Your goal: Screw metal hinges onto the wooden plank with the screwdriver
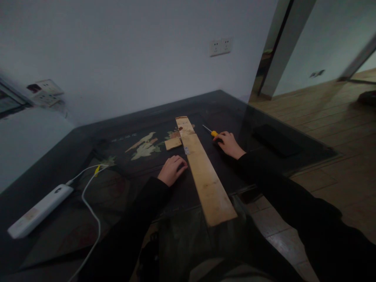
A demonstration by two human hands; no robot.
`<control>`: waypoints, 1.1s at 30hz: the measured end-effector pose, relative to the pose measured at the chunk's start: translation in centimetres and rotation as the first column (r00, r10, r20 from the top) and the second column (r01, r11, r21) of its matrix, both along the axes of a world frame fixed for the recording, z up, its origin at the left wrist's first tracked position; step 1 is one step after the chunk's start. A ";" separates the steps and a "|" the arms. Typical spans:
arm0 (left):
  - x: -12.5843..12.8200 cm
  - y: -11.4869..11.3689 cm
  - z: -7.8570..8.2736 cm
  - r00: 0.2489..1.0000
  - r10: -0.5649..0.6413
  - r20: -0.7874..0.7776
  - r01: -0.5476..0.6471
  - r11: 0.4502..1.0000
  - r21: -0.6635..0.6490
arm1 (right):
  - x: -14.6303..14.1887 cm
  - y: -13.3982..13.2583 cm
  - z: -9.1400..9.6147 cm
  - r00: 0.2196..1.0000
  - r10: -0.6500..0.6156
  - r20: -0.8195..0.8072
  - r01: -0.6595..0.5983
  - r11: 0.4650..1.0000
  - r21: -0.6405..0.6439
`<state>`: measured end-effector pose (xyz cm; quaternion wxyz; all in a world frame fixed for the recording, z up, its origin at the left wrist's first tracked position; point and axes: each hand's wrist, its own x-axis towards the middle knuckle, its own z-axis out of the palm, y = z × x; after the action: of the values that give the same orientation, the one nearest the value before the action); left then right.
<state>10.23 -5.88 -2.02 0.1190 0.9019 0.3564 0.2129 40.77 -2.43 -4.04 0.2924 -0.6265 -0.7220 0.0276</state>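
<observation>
A long, light wooden board (207,176) lies on the dark table, its near end reaching past the edge above my lap. To its left, my left hand (173,169) rests on the tabletop beside the board, fingers loosely curled, a gap between thumb and fingers, nothing seen in it. On the right, my right hand (229,144) has its fingers on the yellow handle of a screwdriver (214,133), whose shaft points away to the far left. A small wooden piece (173,143) lies against the board's left side. Toward its far end, the board has a shorter, stained section (186,127).
A white power strip (41,211) with a white cable (94,213) lies on the left of the table (164,107). A flat black object (276,140) lies at the right. Behind the table stands a wall with sockets (221,46).
</observation>
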 end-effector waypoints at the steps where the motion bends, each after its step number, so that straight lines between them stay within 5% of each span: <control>1: 0.0 0.0 0.0 0.998 0.012 0.064 -0.010 0.999 -0.031 | 0.0 0.0 -0.1 1.000 0.000 -0.001 0.000 1.000 0.004; 4: 0.0 0.3 0.2 0.947 0.125 0.295 -0.065 0.977 -0.205 | 0.1 0.1 -0.1 1.000 0.003 0.000 -0.003 1.000 0.011; 10: -0.4 0.9 0.5 0.718 0.407 0.564 -0.010 0.817 -0.577 | 0.1 0.0 0.0 1.000 0.012 0.010 -0.012 1.000 0.010; 14: -0.5 0.8 0.3 0.638 0.459 0.619 0.056 0.773 -0.632 | 0.0 0.1 -0.1 1.000 -0.007 0.027 0.007 1.000 0.004; 21: 1.7 1.8 1.2 0.509 0.493 0.705 0.088 0.785 -0.613 | 0.0 0.1 -0.4 0.998 -0.004 0.057 0.004 1.000 0.007; 27: 4.1 3.4 0.4 0.568 0.421 0.707 -0.065 0.880 -0.471 | 0.2 0.2 -0.5 0.997 0.001 0.074 -0.001 1.000 0.001; 33: 3.6 3.1 -0.6 0.701 0.327 0.634 -0.170 0.940 -0.297 | 0.4 0.3 -0.5 0.997 0.018 0.081 -0.019 1.000 0.011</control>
<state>13.86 -2.79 -2.59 0.3069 0.6878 0.4288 0.4990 41.13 -2.18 -4.58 0.2662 -0.6188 -0.7391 0.0007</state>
